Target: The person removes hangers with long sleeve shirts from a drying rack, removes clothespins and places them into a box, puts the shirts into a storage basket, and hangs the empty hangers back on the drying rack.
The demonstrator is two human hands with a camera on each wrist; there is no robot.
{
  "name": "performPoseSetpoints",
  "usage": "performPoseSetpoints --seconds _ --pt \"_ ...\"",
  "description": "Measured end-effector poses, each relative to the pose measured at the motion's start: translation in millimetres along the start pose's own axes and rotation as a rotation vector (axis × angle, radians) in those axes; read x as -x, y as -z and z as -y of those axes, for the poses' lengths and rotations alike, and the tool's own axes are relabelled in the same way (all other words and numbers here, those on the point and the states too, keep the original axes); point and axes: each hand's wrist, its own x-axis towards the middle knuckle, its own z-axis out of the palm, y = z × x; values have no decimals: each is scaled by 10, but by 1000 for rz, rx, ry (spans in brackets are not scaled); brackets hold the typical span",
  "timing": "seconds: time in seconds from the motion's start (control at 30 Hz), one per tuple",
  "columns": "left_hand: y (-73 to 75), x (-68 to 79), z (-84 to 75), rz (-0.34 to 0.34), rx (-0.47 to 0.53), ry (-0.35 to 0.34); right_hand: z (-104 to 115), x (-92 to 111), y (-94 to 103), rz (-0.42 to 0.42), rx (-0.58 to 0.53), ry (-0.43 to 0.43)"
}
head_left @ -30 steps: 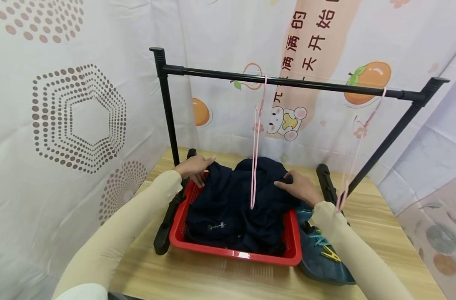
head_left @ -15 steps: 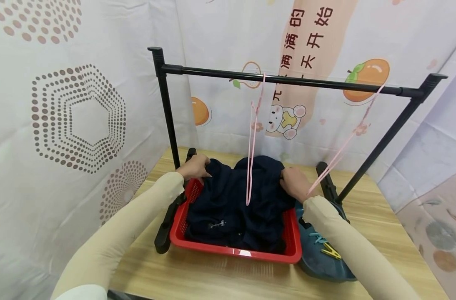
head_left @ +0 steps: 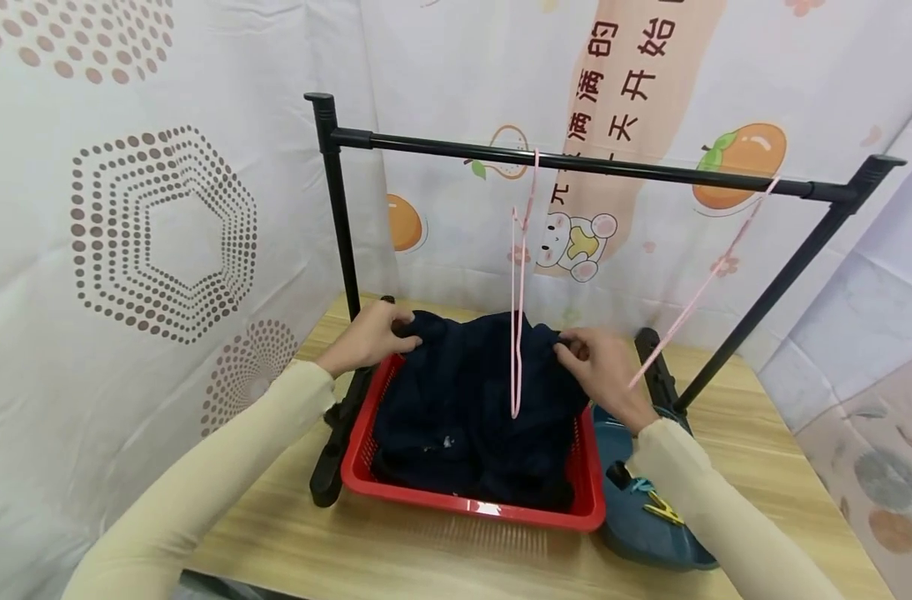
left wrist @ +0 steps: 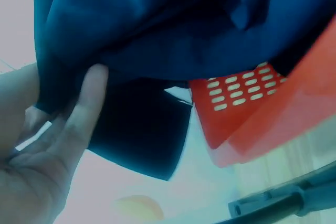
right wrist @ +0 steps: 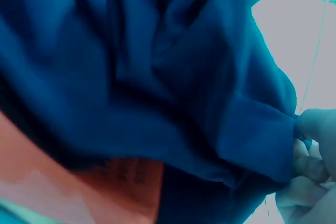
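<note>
A dark navy garment (head_left: 471,383) with a small pale print lies bunched in a red perforated basket (head_left: 471,507). At the garment's far left corner, my left hand (head_left: 373,335) pinches the cloth between thumb and fingers. The left wrist view shows the thumb pressed on the cloth (left wrist: 147,30), with a flap hanging below it. My right hand (head_left: 606,375) pinches the far right part; in the right wrist view, its fingers (right wrist: 312,169) grip the cloth edge. The garment's back edge is drawn up between both hands. Much of the cloth is folded on itself.
A black rack's crossbar (head_left: 441,150) spans above the basket. One pink hanger (head_left: 515,414) dangles before the garment; a second pink hanger (head_left: 734,244) slants toward my right wrist. A dark blue tray (head_left: 643,533) with a yellow clothespin (head_left: 662,508) stands right of the basket.
The garment's back edge has been straightened and spread between my hands, and its print has shifted. Both hands have changed their hold on the cloth. The right hanger now leans against my right wrist.
</note>
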Motion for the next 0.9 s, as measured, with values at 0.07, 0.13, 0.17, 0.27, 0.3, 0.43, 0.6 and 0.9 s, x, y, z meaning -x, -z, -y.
performPoseSetpoints --seconds 0.07,0.13,0.17,0.27,0.3,0.43,0.6,0.9 --pt "-15 152 -23 5 -12 -80 54 115 -33 23 -41 47" --pt "-60 293 -44 44 -29 -169 100 241 -72 72 -79 100" --pt "-94 354 -50 76 -45 -210 119 305 -94 104 -89 126" --pt "-223 483 -72 203 -98 -297 142 482 -171 235 -112 188" --pt "-267 510 -78 246 -113 -316 138 528 -201 280 -109 207" --pt "-430 561 -64 380 -185 -343 97 651 -307 447 -88 265" --pt "-552 567 -58 542 -286 -381 83 721 -330 645 -54 262" --pt "-340 365 -102 773 -197 -238 110 640 -167 689 -81 203"
